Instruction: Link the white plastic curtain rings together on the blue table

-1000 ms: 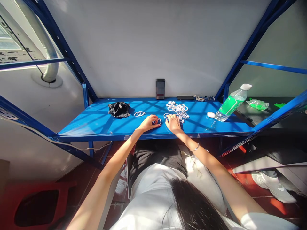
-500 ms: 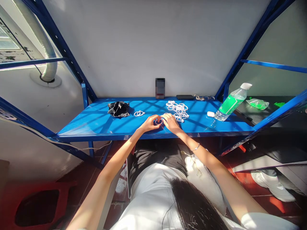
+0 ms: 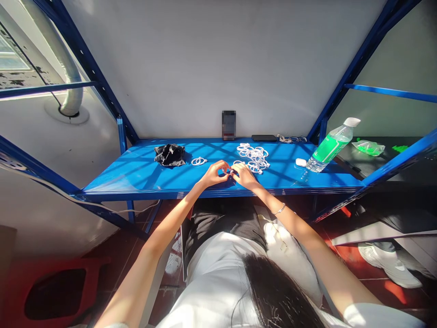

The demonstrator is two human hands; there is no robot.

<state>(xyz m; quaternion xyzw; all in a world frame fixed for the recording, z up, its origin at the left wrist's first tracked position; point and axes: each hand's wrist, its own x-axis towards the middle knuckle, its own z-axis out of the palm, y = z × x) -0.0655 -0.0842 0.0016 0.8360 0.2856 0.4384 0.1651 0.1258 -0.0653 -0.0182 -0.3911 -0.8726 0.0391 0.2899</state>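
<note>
My left hand (image 3: 217, 174) and my right hand (image 3: 243, 176) meet near the front edge of the blue table (image 3: 146, 177), fingers closed in a pinch. Between their fingertips is a small white ring (image 3: 231, 172), mostly covered by the fingers. Just beyond my right hand lies a loose pile of white rings (image 3: 256, 159), each with a small knob. A few more white rings (image 3: 199, 161) lie together to the left of my left hand.
A crumpled black plastic bag (image 3: 170, 155) sits at the left. At the back are an upright dark device (image 3: 228, 125), a black phone (image 3: 264, 138) and a coiled cable (image 3: 292, 139). A white case (image 3: 301, 162) and a green-labelled bottle (image 3: 330, 146) stand right. Blue posts (image 3: 112, 109) frame the table.
My fingers have shifted slightly around the white ring, which shows less than before. My fingertips are a little further apart. The piles look the same.
</note>
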